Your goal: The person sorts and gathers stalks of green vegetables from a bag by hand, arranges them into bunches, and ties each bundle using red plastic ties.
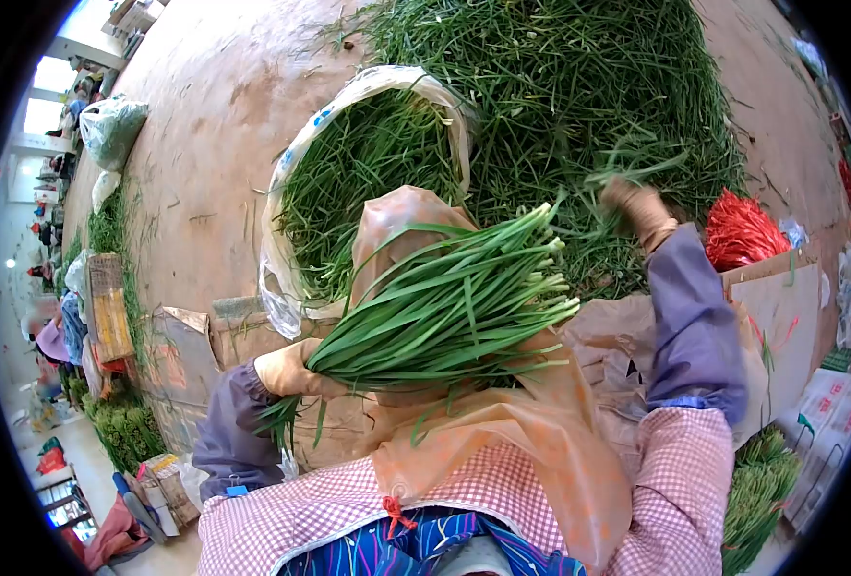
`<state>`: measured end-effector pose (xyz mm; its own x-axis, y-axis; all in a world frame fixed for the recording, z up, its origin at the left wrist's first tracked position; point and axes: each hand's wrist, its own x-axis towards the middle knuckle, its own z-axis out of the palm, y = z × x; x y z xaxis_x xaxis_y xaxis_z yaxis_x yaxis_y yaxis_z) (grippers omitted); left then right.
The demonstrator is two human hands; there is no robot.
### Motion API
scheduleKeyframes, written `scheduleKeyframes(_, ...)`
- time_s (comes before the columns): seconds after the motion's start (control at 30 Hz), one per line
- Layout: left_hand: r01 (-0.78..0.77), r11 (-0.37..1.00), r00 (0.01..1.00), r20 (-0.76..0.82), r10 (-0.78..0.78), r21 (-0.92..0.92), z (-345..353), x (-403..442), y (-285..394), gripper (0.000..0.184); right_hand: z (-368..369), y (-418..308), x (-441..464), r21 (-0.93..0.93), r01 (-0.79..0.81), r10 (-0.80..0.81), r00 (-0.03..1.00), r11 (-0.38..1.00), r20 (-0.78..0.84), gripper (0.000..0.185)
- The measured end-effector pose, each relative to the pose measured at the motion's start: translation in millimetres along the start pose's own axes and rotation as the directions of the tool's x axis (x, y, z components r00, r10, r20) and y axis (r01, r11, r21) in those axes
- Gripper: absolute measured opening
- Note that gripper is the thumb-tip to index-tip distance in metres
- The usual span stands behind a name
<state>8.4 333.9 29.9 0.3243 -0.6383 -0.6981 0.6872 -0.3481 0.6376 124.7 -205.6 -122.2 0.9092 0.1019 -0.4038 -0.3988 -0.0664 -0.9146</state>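
Note:
My left hand (299,371), in a pale tan glove, is closed around the leafy end of a bundle of long green stalks (444,300). The bundle lies across my lap, its pale cut ends pointing right. My right hand (634,204), also gloved, is raised at the right over the large pile of loose greens (579,106). Some thin green blades show at its fingers, blurred by motion. Ahead of the bundle stands an open plastic bag (274,206) filled with greens. An orange-tinted plastic sheet (550,432) covers part of my lap.
A bunch of red ties (747,232) lies beside a cardboard box (780,298) at the right. More bundled greens (759,494) are at the lower right. A tied plastic bag (111,130), a yellow crate (111,312) and a person (53,338) are at the left.

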Motion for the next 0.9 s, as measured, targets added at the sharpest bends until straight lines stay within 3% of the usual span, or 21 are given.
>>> scheduleKeyframes(0.03, -0.003, 0.998, 1.0, 0.007, 0.003, 0.069, -2, 0, 0, 0.046, 0, 10, 2, -0.582, 0.064, 0.005, 0.993, 0.811, 0.115, 0.076)
scheduleKeyframes(0.07, -0.005, 0.991, 1.0, 0.015, 0.003, 0.135, -5, 0, 1, 0.049, 41, -48, -24, -0.948, -0.255, 0.181, 0.958, 0.188, -0.222, 0.09)
scheduleKeyframes(0.1, -0.003, 0.981, 1.0, 0.023, -0.002, 0.195, -6, 1, 2, 0.052, 41, -45, -20, -0.946, -0.097, -0.116, 0.983, 0.31, -0.139, 0.082)
scheduleKeyframes(0.13, 0.006, 0.988, 1.0, -0.016, -0.004, 0.155, 3, -2, 13, 0.044, 53, -64, -24, -0.776, 0.064, -0.119, 0.993, 0.628, -0.015, 0.081)
scheduleKeyframes(0.17, 0.046, 0.976, 0.999, -0.026, -0.041, 0.214, 4, -2, 17, 0.043, 76, -92, -32, -0.475, 0.187, -0.16, 0.982, 0.86, 0.097, 0.079)
scheduleKeyframes(0.23, 0.131, 0.929, 0.991, -0.051, -0.121, 0.346, 4, -3, 26, 0.042, 115, -122, -39, -0.404, 0.338, -0.13, 0.878, 0.85, 0.461, 0.069)
scheduleKeyframes(0.27, 0.18, 0.955, 0.983, -0.078, -0.167, 0.235, 9, -3, 32, 0.039, 138, -130, -38, -0.496, 0.338, -0.039, 0.854, 0.8, 0.519, 0.064)
scheduleKeyframes(0.3, 0.093, 0.93, 0.995, -0.066, -0.074, 0.355, 11, -4, 36, 0.041, 158, -136, -38, -0.583, 0.342, 0.059, 0.826, 0.737, 0.56, 0.058)
scheduleKeyframes(0.37, -0.081, 0.822, 0.995, -0.009, 0.104, 0.564, 14, -6, 43, 0.044, 182, -127, -35, -0.497, 0.271, 0.117, 0.777, 0.824, 0.618, 0.047)
scheduleKeyframes(0.4, 0.01, 0.8, 0.999, -0.042, 0.019, 0.599, 17, -8, 52, 0.044, 187, -118, -37, -0.386, 0.147, 0.11, 0.813, 0.911, 0.571, 0.048)
scheduleKeyframes(0.47, 0.185, 0.733, 0.983, -0.118, -0.143, 0.655, 25, -13, 78, 0.045, 182, -108, -37, -0.163, 0.139, -0.032, 0.847, 0.977, 0.53, 0.027)
scheduleKeyframes(0.53, 0.144, 0.743, 0.989, -0.117, -0.089, 0.654, 34, -14, 97, 0.048, 170, -97, -44, 0.125, 0.152, -0.193, 0.866, 0.98, 0.461, 0.011)
scheduleKeyframes(0.57, 0.12, 0.744, 0.992, -0.111, -0.062, 0.658, 35, -12, 103, 0.049, 169, -92, -49, 0.227, 0.09, -0.175, 0.905, 0.97, 0.389, 0.011)
scheduleKeyframes(0.63, 0.11, 0.695, 0.994, -0.078, -0.078, 0.71, 29, -7, 107, 0.056, 165, -77, -50, 0.382, 0.18, -0.277, 0.936, 0.906, 0.217, 0.012)
scheduleKeyframes(0.7, 0.072, 0.706, 0.997, -0.071, -0.03, 0.705, 32, -2, 115, 0.059, 154, -73, -53, 0.473, 0.242, -0.27, 0.963, 0.847, -0.01, 0.015)
scheduleKeyframes(0.77, 0.111, 0.804, 0.994, -0.077, -0.082, 0.584, 18, -2, 100, 0.058, 129, -55, -47, 0.543, 0.344, -0.256, 0.938, 0.766, -0.233, 0.017)
scheduleKeyframes(0.83, 0.181, 0.856, 0.984, -0.082, -0.161, 0.484, 18, -2, 101, 0.056, 88, -29, -37, 0.784, 0.215, -0.058, 0.973, 0.583, -0.224, 0.017)
scheduleKeyframes(0.87, 0.065, 0.88, 0.998, -0.044, -0.05, 0.471, 21, 0, 99, 0.049, 72, -18, -35, 0.766, 0.248, -0.009, 0.953, 0.593, -0.302, 0.017)
scheduleKeyframes(0.9, 0.093, 0.901, 0.995, -0.058, -0.076, 0.423, 18, 0, 90, 0.046, 58, -6, -34, 0.745, 0.277, 0.04, 0.925, 0.606, -0.377, 0.017)
